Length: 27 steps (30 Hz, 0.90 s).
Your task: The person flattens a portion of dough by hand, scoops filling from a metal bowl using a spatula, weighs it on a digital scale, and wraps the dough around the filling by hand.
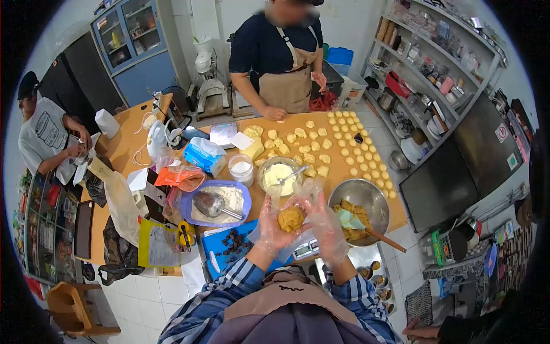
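Left hand [271, 230]: gloved, cupped around dough ball [291, 219].
Right hand [329, 232]: gloved, spread beside it; contact cannot be told.
Dough ball: just below frame centre.
Steel bowl [375, 200]: right of centre, containing mixture [360, 210].

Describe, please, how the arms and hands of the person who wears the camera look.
Both arms wear loose plaid sleeves, checked in blue, white and dark tones, which leave part of the forearms bare. The left hand and the right hand are in thin, clear plastic gloves, baggy and wrinkled. I can make out no marking on them.
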Tool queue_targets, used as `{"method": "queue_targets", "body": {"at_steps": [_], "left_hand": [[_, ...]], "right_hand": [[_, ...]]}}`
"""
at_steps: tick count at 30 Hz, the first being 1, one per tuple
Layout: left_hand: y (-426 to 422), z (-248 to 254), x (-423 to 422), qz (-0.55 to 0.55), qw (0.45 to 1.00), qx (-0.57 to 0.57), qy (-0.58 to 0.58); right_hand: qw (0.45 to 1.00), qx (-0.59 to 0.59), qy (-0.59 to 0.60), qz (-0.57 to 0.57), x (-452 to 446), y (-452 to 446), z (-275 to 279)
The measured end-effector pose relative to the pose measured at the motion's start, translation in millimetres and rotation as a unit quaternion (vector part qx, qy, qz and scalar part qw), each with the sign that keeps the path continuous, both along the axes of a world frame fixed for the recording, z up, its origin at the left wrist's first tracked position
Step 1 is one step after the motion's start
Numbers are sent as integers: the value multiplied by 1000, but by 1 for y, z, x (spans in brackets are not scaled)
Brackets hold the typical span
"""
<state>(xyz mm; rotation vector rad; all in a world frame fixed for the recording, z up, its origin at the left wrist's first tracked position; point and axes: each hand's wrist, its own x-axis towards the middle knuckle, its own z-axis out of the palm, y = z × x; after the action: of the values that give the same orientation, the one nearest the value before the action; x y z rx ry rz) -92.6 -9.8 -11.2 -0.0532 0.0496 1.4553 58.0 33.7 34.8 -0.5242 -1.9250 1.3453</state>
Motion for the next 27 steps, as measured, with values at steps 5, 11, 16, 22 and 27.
{"method": "queue_targets", "body": {"at_steps": [5,11,16,22,27], "left_hand": [[14,8,10,43,987,-136,71],[20,11,12,-6,992,-100,79],[28,-7,7,-67,994,58,-57],[36,-22,5,-96,987,91,-93],[36,-2,3,-100,995,18,-20]], "right_hand": [[999,29,5,32,9,9,1],[985,151,-71,52,14,33,11],[995,-14,30,96,11,39,19],[991,-17,-24,134,10,49,26],[959,213,-145,119,7,79,5]]}}
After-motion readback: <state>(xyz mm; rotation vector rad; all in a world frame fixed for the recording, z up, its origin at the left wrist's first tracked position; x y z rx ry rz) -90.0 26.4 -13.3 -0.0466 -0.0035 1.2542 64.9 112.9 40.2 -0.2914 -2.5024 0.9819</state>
